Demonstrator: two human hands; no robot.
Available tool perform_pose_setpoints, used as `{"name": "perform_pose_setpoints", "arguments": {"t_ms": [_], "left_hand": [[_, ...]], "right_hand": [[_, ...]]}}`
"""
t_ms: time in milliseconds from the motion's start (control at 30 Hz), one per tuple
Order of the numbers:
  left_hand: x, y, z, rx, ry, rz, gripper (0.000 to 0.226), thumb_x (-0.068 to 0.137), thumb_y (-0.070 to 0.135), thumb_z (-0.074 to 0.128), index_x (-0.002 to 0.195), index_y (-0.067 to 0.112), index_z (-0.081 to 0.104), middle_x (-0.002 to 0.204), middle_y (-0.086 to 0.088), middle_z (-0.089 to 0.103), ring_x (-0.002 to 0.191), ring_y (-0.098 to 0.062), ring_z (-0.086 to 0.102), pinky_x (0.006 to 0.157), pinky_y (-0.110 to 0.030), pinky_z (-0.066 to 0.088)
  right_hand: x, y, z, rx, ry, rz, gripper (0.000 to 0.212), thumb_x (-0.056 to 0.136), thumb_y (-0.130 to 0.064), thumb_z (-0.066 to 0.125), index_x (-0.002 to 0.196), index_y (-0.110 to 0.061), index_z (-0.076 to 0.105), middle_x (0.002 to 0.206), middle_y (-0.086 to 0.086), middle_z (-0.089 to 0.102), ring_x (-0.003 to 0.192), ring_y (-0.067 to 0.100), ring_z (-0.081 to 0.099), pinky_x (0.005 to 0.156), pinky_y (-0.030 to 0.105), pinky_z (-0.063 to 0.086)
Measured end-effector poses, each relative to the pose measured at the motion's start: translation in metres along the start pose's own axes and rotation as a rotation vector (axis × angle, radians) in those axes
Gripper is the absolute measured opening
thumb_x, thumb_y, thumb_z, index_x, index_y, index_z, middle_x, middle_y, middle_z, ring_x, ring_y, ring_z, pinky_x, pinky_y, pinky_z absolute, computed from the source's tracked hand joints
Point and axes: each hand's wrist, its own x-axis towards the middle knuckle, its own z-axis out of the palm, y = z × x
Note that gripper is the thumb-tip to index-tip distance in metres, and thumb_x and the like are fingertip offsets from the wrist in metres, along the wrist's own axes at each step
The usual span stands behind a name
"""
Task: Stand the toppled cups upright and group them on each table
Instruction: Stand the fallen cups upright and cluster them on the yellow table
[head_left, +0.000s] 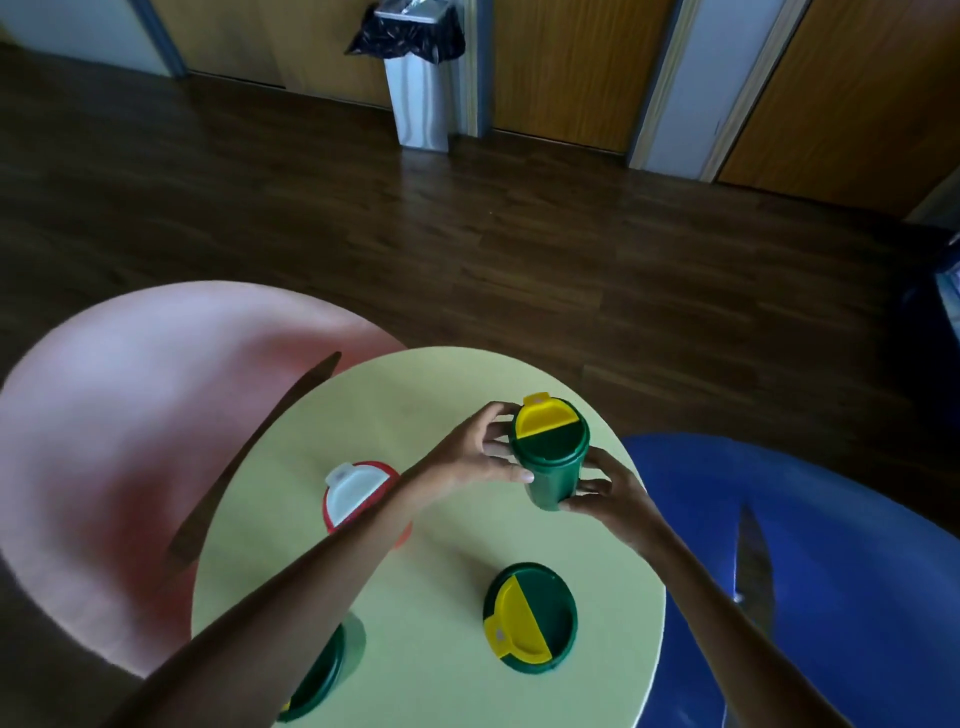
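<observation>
Toward the far right of the yellow-green tabletop (415, 415), a green cup (553, 470) with a yellow-and-green lid is held between both hands. The left hand (467, 457) wraps the upper wall just under the lid. The right hand (613, 499) pinches the lower wall near the base. Both are clamped on the cup. Whether the base touches the tabletop cannot be told.

Hazards, as judged:
- The cup stands close to the tabletop's far-right edge. A release here with the base not flat could send it over toward the blue table (805, 519).
- The left forearm passes directly over the red cup (356, 491). A low withdrawal could knock it down.
- Another green cup (530, 618) sits near the right forearm, and a third (322, 675) lies partly under the left arm. Either could be swept.

Orientation: the held cup's long axis runs near vertical, lid up and base down, leaning slightly. The yellow flap's tab points away from the person.
</observation>
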Motion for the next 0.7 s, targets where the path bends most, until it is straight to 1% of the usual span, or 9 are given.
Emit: {"name": "perform_pose_setpoints", "arguments": {"t_ms": [67,133,233,300,400,433,567,633,700], "left_hand": [[-0.002,-0.012,0.004,0.017,0.022,-0.008,0.076,0.066,0.0,0.082,0.128,0.022,0.043,0.12,-0.002,0.063,0.099,-0.017,0.068,0.086,-0.034,0.056],[-0.002,-0.022,0.009,0.017,0.045,0.014,0.077,0.064,0.0,0.084,0.126,0.023,0.045,0.121,-0.005,0.062,0.1,-0.018,0.068,0.088,-0.036,0.055],[-0.002,-0.029,0.014,0.034,0.083,0.044,0.076,0.059,0.003,0.086,0.117,0.037,0.049,0.121,-0.002,0.061,0.103,-0.011,0.066,0.088,-0.032,0.055],[-0.002,-0.03,0.017,0.038,0.093,0.059,0.076,0.06,0.003,0.085,0.114,0.041,0.048,0.12,0.002,0.061,0.105,-0.01,0.064,0.087,-0.031,0.056],[-0.001,-0.033,0.021,0.027,0.096,0.081,0.075,0.062,-0.002,0.083,0.115,0.038,0.048,0.117,0.006,0.06,0.106,-0.011,0.064,0.087,-0.03,0.056],[-0.001,-0.033,0.022,0.019,0.096,0.086,0.075,0.062,-0.003,0.083,0.115,0.038,0.049,0.117,0.006,0.061,0.107,-0.012,0.064,0.087,-0.031,0.056],[0.0,-0.033,0.028,0.05,0.098,0.096,0.077,0.062,0.002,0.083,0.124,0.033,0.049,0.123,0.001,0.06,0.11,-0.013,0.063,0.09,-0.034,0.055],[-0.001,-0.031,0.029,0.092,0.103,0.095,0.078,0.063,0.007,0.084,0.127,0.032,0.047,0.125,0.002,0.058,0.111,-0.011,0.061,0.09,-0.033,0.055],[-0.006,-0.03,0.031,0.136,0.12,0.093,0.076,0.064,0.01,0.084,0.127,0.031,0.048,0.124,0.005,0.058,0.11,-0.009,0.061,0.088,-0.029,0.055]], "right_hand": [[-0.002,0.006,0.004,0.011,0.006,0.021,0.072,0.051,-0.022,0.083,0.118,-0.032,0.058,0.12,-0.005,0.063,0.101,0.017,0.067,0.086,0.04,0.055],[-0.003,0.008,0.009,0.029,0.02,0.03,0.068,0.054,-0.02,0.081,0.116,-0.031,0.059,0.119,-0.005,0.064,0.102,0.016,0.066,0.082,0.035,0.055],[-0.005,0.013,0.014,0.06,0.049,0.024,0.065,0.058,-0.017,0.078,0.12,-0.027,0.058,0.118,-0.004,0.065,0.106,0.016,0.063,0.076,0.026,0.052],[-0.004,0.018,0.016,0.071,0.082,0.02,0.066,0.06,-0.015,0.078,0.122,-0.024,0.058,0.118,-0.003,0.066,0.11,0.015,0.061,0.081,0.028,0.052],[-0.005,0.021,0.018,0.059,0.104,0.02,0.062,0.065,-0.007,0.08,0.122,-0.021,0.059,0.12,-0.002,0.065,0.116,0.014,0.056,0.096,0.035,0.048],[-0.006,0.021,0.019,0.045,0.11,0.025,0.061,0.065,-0.009,0.08,0.121,-0.022,0.059,0.12,-0.003,0.065,0.117,0.014,0.055,0.098,0.036,0.046],[-0.008,0.025,0.02,-0.016,0.115,0.019,0.061,0.06,-0.025,0.079,0.118,-0.028,0.06,0.117,-0.006,0.067,0.117,0.011,0.054,0.1,0.038,0.045],[-0.009,0.025,0.019,-0.043,0.117,0.027,0.063,0.061,-0.025,0.079,0.12,-0.027,0.059,0.119,-0.005,0.066,0.118,0.01,0.054,0.101,0.037,0.042],[-0.012,0.023,0.018,-0.063,0.123,0.041,0.065,0.065,-0.018,0.078,0.125,-0.022,0.056,0.122,0.0,0.064,0.12,0.012,0.053,0.1,0.036,0.041]]}}
